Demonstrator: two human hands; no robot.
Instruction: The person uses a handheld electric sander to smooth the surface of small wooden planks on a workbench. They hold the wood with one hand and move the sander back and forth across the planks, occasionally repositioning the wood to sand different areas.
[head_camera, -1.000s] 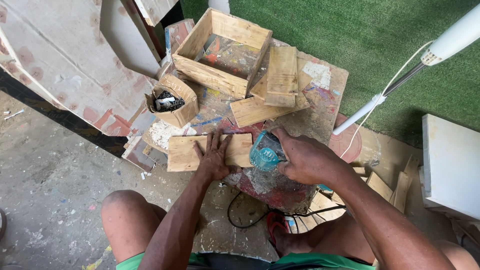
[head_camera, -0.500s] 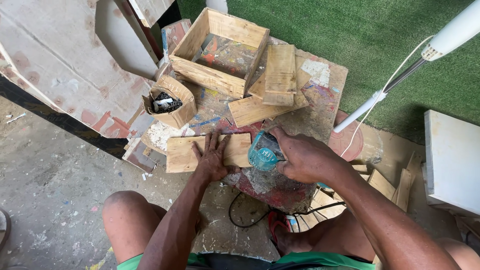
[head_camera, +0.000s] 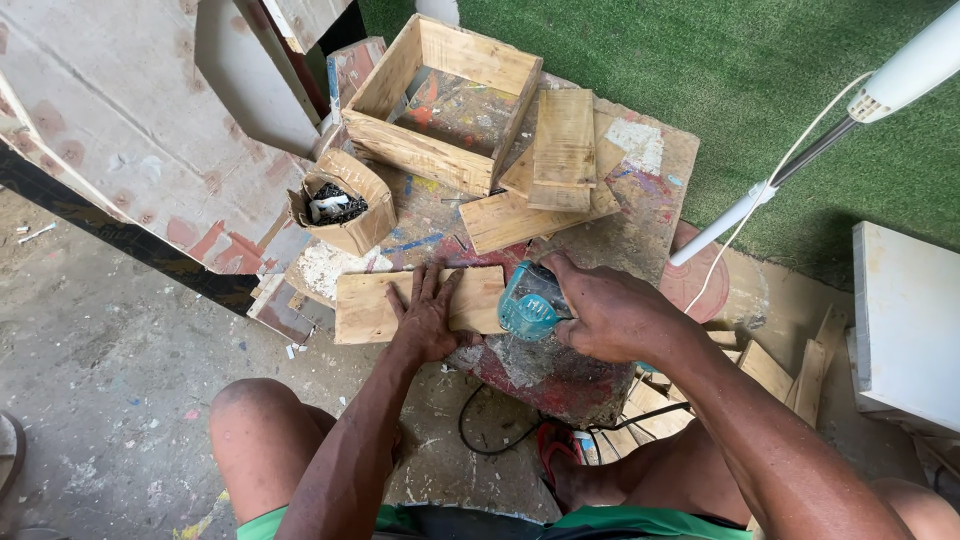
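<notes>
Lighting: bright, even daylight; soft shadows only. Glare: mild on white fan pole (head_camera: 740, 215). Focus: sharp throughout. Distortion: slight wide-angle stretching at edges.

- At lower left we see a dusty grey concrete floor (head_camera: 90, 380).
- Across the upper right lies green artificial turf (head_camera: 760, 70).
- At upper left leans a pale, paint-stained plywood sheet (head_camera: 120, 120).
- At right edge sits a white flat slab (head_camera: 905, 320).

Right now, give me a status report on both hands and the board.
Left hand flat on wooden board, pressing it down. Right hand gripping teal power tool at board's right end. Loose planks and open wooden box just beyond.
</notes>
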